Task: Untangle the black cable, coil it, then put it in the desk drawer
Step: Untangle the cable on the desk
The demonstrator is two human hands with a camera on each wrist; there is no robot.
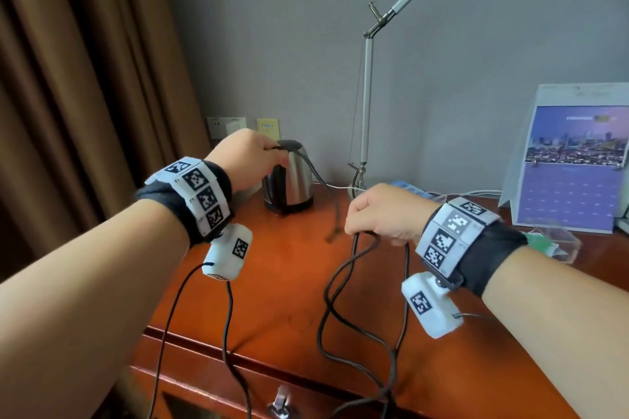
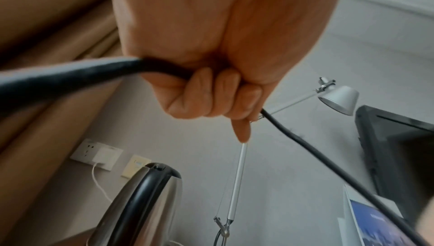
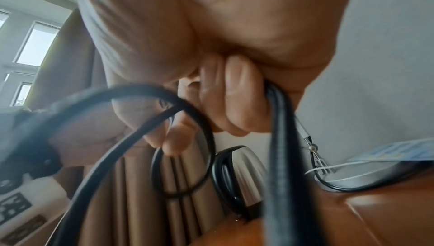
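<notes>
You've got the black cable (image 1: 354, 264) off the desk (image 1: 289, 282), both fists wrapped on it; left hand (image 1: 248, 155) raised above the steel kettle (image 1: 289, 180), fingers curled round a single strand; right hand (image 1: 381, 211) lower and nearer you, fist clamped on several strands bunched together. Likely reason for the split: left pulls one run clear while right anchors the gathered part, so the snarl opens between them. The span between your hands runs from upper left down to the right, sagging and blurred, not taut; from the right fist the loops hang roughly vertical, crossing one another and dropping past the desk's front edge. Drawer front with its metal handle (image 1: 280, 405) sits below that edge, looks closed. Cable ends: can't tell where they point; neither plug is visible.
</notes>
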